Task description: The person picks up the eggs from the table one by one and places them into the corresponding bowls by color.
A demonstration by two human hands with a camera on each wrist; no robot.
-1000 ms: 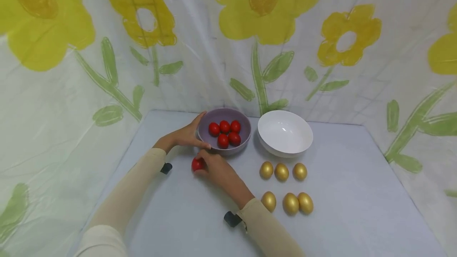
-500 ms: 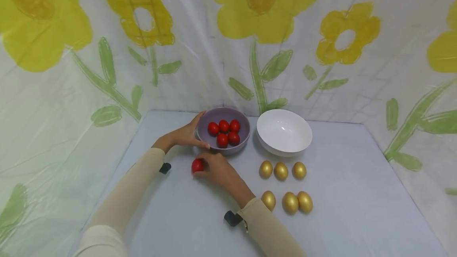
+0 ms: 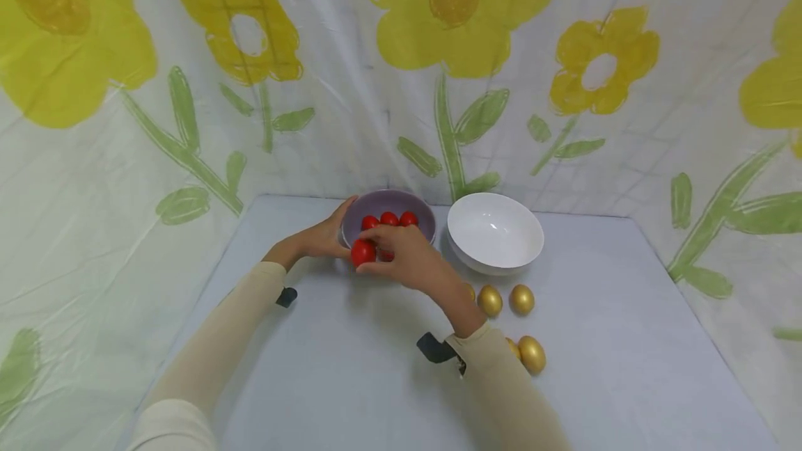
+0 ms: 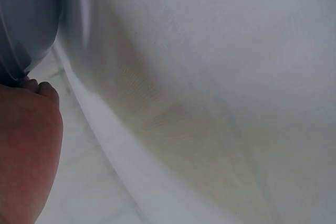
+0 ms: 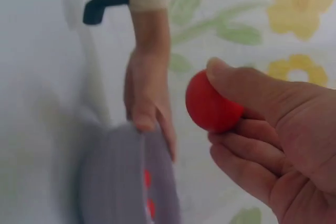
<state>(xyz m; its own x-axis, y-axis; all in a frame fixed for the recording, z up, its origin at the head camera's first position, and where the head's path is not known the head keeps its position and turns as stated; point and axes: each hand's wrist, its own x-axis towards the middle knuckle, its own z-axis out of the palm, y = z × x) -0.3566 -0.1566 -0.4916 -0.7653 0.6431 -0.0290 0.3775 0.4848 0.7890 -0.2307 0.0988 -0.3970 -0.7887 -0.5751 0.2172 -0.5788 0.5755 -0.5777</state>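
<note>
Right hand (image 3: pixel 410 256) pinches 1 red egg (image 3: pixel 363 252), frame centre; left hand (image 3: pixel 326 236) grips purple bowl (image 3: pixel 353 218) rim; 3 red eggs (image 3: pixel 389 218) visible inside; 1 white bowl (image 3: pixel 495 232); 4 gold eggs (image 3: pixel 521 299) visible.

At frame right, my right hand (image 5: pixel 273 145) pinches 1 red egg (image 5: pixel 211 104); my left hand (image 5: pixel 147 98) grips the purple bowl (image 5: pixel 113 182).

- The right hand (image 3: pixel 407 256) and its sleeve (image 3: pixel 501 381) cover some of the gold eggs (image 3: pixel 531 354).
- The purple bowl (image 5: pixel 121 182) is blurred in the right wrist view.
</note>
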